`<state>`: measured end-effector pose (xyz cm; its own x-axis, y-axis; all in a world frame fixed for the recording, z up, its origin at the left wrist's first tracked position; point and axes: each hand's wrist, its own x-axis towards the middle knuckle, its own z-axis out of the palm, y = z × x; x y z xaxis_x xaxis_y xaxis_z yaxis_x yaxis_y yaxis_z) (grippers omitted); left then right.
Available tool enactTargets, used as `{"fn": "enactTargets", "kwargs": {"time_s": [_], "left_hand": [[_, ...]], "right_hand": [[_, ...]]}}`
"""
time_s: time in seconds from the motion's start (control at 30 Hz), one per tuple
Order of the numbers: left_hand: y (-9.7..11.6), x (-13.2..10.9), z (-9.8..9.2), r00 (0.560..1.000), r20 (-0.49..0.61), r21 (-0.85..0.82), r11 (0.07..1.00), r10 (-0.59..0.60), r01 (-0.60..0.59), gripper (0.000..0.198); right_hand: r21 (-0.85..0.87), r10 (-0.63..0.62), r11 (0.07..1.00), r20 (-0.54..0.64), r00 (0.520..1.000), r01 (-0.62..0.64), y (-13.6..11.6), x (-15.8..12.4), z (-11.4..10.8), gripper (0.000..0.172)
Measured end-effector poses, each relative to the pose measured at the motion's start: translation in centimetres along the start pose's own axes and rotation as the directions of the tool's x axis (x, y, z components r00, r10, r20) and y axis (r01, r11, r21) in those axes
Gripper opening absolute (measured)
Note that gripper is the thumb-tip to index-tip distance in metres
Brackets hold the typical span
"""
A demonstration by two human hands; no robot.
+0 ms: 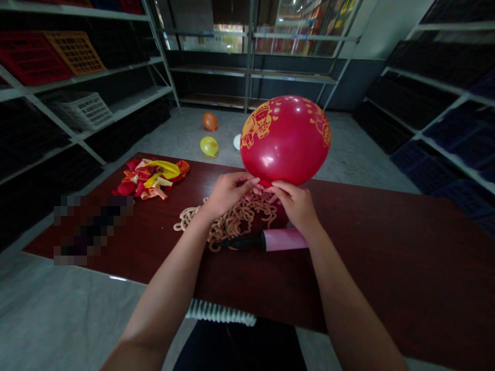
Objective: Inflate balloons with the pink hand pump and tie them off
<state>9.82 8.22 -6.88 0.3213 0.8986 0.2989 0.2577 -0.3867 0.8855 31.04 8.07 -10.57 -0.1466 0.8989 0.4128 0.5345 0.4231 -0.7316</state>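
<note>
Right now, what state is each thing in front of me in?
red balloon: inflated, held by its neck.
left hand: closed on the neck.
right hand: closed on the neck.
pink hand pump: lying on its side, not held.
balloon pile: uninflated, heaped.
orange balloon: inflated, on floor.
yellow balloon: inflated, on floor.
tan cord heap: loose, tangled.

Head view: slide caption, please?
Left hand and right hand pinch the neck of a red balloon above a pink pump.

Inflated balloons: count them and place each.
4: red balloon held by left hand and right hand; orange balloon, yellow balloon, part-hidden white balloon on the floor beyond. Others may be hidden.
</note>
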Motion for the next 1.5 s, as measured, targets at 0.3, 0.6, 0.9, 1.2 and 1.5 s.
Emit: {"fn": "enactTargets", "kwargs": {"time_s": [0.3, 0.6, 0.9, 1.2, 1.5], "left_hand": [[-3.1, -0.6, 1.2, 0.984, 0.178, 0.695, 0.707, 0.002, -0.127, 0.018], [-2.3, -0.1, 1.8, 0.986, 0.149, 0.412, 0.903, 0.067, -0.124, 0.010], [-1.3, 0.5, 0.3, 0.969, -0.119, -0.461, 0.877, -0.215, 0.137, 0.016], [-2.4, 0.3, -0.7, 0.986, -0.167, 0.026, 0.999, 0.025, -0.021, 0.016], [-0.4, -0.5, -0.2, 0.991, 0.022, -0.477, 0.870, -0.130, 0.124, 0.030]], "right_hand": [[0.290, 0.167, 0.947, -0.077, 0.983, -0.138, 0.2, 0.3, 0.0, 0.029], [0.211, 0.133, 0.971, -0.091, 0.987, -0.111, 0.0, 0.2, 0.2, 0.026], [0.259, 0.153, 0.958, -0.084, 0.985, -0.126, -0.1, 0.2, 0.5, 0.030], [0.210, 0.125, 0.972, -0.083, 0.989, -0.106, -0.4, 0.0, 0.8, 0.027], [0.285, 0.140, 0.951, -0.065, 0.988, -0.116, -0.8, 0.0, 0.8, 0.022]]}}
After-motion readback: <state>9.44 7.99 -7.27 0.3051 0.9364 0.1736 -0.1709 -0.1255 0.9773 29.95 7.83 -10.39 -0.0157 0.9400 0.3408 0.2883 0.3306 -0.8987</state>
